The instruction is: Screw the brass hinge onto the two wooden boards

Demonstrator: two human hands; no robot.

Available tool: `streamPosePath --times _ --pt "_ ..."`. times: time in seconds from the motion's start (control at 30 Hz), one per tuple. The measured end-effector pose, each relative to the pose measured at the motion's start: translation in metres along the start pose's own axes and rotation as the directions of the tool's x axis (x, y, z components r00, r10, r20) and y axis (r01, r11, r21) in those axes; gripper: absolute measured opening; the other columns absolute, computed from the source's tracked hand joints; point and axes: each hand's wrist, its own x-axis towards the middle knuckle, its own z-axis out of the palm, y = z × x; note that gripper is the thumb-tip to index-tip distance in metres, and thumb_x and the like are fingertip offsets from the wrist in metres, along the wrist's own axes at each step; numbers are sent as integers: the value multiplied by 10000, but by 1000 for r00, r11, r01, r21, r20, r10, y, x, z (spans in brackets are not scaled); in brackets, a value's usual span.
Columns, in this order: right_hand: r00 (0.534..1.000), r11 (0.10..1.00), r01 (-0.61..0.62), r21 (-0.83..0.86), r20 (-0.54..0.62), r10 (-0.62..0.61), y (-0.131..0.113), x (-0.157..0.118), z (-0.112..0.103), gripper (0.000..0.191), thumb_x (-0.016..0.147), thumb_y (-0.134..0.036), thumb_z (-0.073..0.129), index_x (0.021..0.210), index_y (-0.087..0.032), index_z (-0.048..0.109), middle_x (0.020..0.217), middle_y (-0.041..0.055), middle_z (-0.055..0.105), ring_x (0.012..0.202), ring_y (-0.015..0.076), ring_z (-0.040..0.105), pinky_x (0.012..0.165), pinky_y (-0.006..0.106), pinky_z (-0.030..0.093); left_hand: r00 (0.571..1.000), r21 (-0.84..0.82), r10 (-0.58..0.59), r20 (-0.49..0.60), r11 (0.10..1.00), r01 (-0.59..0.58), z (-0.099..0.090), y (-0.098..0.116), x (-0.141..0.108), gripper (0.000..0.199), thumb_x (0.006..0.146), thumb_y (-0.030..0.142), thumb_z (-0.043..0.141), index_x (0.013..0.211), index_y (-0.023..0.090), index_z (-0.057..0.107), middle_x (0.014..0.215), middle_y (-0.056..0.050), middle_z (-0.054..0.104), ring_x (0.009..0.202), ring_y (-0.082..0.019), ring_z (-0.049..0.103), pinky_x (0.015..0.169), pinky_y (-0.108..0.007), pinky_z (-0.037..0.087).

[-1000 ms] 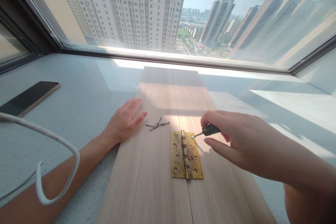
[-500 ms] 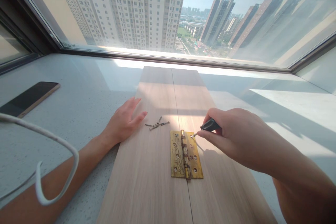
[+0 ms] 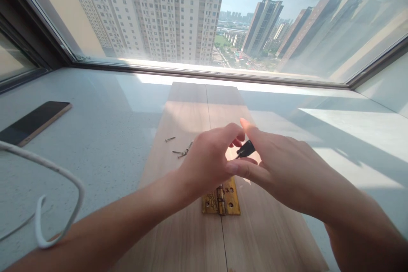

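My right hand [image 3: 280,161] holds a small screwdriver [image 3: 246,148] with a black handle; its shaft points down and left. Over the upper part of a worn brass hinge [image 3: 235,197], my left hand [image 3: 212,153] is curled, close against my right thumb. Its fingertips are mostly hidden, so what they pinch, if anything, does not show. The hinge lies open across the seam between two wooden boards [image 3: 178,229], its upper half covered by my hands. Several loose screws [image 3: 182,153] lie on the left board, with one screw [image 3: 170,139] apart from the others.
The boards rest on a pale speckled window sill [image 3: 105,136]. At the left lies a phone [image 3: 38,121], with a white cable [image 3: 60,170] looping in front of it near my left forearm. A large window [image 3: 204,21] stands behind, overlooking tall buildings.
My left hand has moved right, from the left board's edge past the screws to the hinge, beside the screwdriver. One screw now lies farther from the group. My right hand stays near the hinge.
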Motion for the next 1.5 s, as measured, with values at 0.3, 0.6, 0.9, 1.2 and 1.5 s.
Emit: streamPosePath --times 0.3,0.6,0.9,1.2,1.5 --pt "979 990 61 126 -201 -35 8 3 -4 476 857 -615 478 1103 -233 617 1045 54 675 855 224 622 648 324 449 998 -32 -52 -24 998 51 3 -1 4 111 707 120 717 678 151 614 615 25 634 556 -89 539 514 -212 417" --pt "985 982 101 159 -154 -76 13 -4 -15 298 852 -435 536 644 -221 544 529 -31 559 479 124 483 445 265 322 997 -75 -15 70 997 20 -7 -1 1 27 801 182 652 783 171 635 707 -4 684 665 -126 621 623 -256 497" --pt "983 970 102 220 -175 -64 17 -4 -15 293 840 -374 541 599 -212 575 528 -31 522 509 124 461 472 269 322 989 -377 -145 7 916 137 35 22 2 453 825 58 470 1255 196 490 1136 -74 640 1008 -179 598 873 -328 509" --pt "906 880 -12 474 -367 210 58 -35 17 381 855 -506 550 636 -207 639 531 -19 521 503 125 447 480 267 341 966 -623 -251 68 745 237 42 13 9 227 807 162 472 588 191 424 559 38 348 543 -102 327 499 -258 293" --pt "941 747 -44 663 -223 254 106 -42 70 387 856 -526 548 670 -199 637 541 -18 503 529 120 475 502 242 438 946 -696 -268 182 645 317 47 9 16 431 873 452 591 588 180 416 489 59 415 458 -60 335 467 -225 279"
